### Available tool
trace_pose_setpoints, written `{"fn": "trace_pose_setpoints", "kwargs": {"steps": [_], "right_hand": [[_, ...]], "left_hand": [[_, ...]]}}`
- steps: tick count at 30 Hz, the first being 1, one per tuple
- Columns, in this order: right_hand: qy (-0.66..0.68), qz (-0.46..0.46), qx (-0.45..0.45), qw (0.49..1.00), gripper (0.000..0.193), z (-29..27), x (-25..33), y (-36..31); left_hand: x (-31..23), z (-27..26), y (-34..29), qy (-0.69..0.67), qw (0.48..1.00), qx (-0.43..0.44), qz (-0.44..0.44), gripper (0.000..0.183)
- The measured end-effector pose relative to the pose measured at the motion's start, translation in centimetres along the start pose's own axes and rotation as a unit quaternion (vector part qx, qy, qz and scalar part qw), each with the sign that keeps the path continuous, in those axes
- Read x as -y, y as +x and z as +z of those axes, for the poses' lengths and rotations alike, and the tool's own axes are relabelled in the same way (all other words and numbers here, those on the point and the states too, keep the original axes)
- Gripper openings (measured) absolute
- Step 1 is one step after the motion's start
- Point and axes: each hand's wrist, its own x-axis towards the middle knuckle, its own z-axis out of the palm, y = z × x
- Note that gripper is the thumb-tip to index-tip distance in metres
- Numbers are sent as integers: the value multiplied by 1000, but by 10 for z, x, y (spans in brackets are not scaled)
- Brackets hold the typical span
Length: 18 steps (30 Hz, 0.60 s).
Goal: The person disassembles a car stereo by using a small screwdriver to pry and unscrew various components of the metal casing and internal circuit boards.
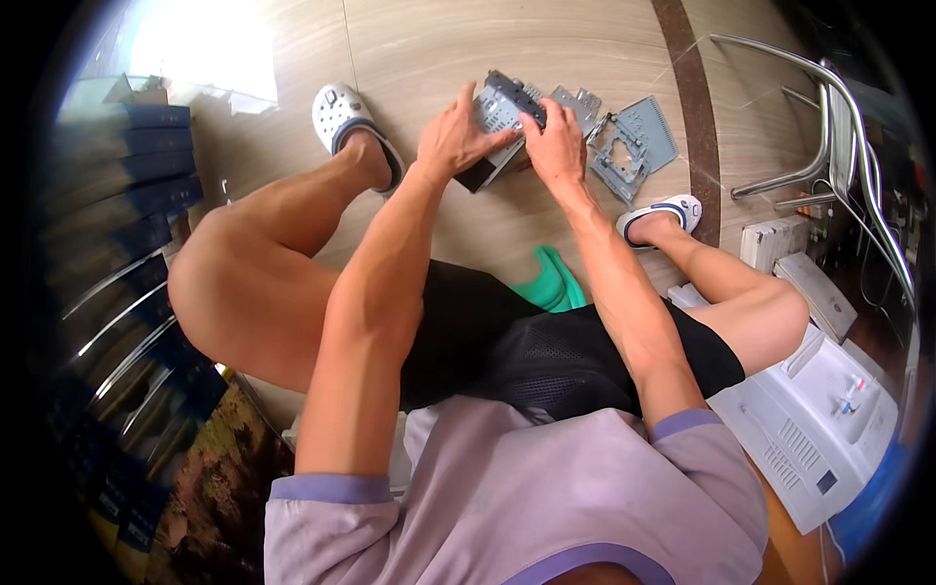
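Between my hands, above the tiled floor in front of me, is a boxy grey metal device chassis (498, 105) with a perforated face and a black strip along its far edge. My left hand (452, 138) grips its left side, thumb reaching across the near edge. On the other side my right hand (557, 148) is closed on the black strip's right end, thumb and fingers bent around it. A dark-sided lower part shows under my left hand; whether it belongs to the chassis I cannot tell. Just right lie a grey bracket with cutouts (621, 161) and a flat blue-grey metal panel (650, 133).
My feet, in white clogs (341, 112), stand either side. A green object (552, 281) lies between my legs. At right are a tubular metal chair frame (829, 127), white boxes (773, 241) and a white printer-like machine (804, 434). Dark blue boxes (146, 175) are stacked at left.
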Motion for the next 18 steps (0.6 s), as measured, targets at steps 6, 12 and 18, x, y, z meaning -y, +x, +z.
{"fn": "trace_pose_setpoints", "kwargs": {"steps": [6,12,18], "right_hand": [[24,-11,17,1000,48,-6,5,3],[56,-57,-11,997,42,-4,-2,0],[131,1,-53,990,47,3,-4,-9]], "left_hand": [[3,9,-2,43,998,-24,38,114],[6,11,1,42,995,-44,75,116],[3,10,1,50,997,-13,52,109]]}}
